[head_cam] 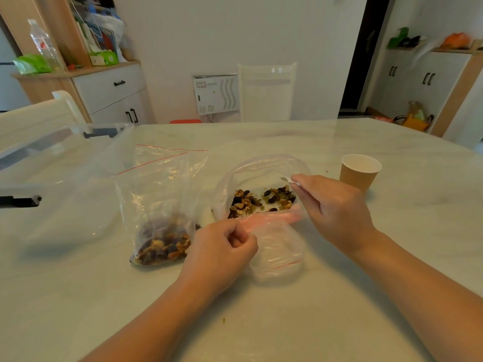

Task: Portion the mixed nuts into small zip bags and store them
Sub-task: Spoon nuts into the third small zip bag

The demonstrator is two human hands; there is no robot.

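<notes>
Plastic storage bin (52, 163), clear and with dark latches, is sitting at the far left of the pale table (261, 322). Just right of it a small zip bag (162, 205) with a red seal line is lying on the table, already holding a portion of nuts at its near end, and a second red-edged bag seems to be lying under it. The left hand (222, 249) is curling its fingers and pinching the edge of an empty small zip bag (278, 253), which is resting on the table close to the person. Just beyond that, a large clear bag (261, 178) is lying open with its mouth rolled wide, and the mixed nuts (261, 201) are spread thinly inside it. The right hand (337, 205) is hovering over the right rim of this bag, fingers closed around the handle of a small white spoon (288, 180), whose tip is pointing left above the nuts. Farther right, a brown paper cup (359, 173) is standing upright on the table, apart from the bags.
</notes>
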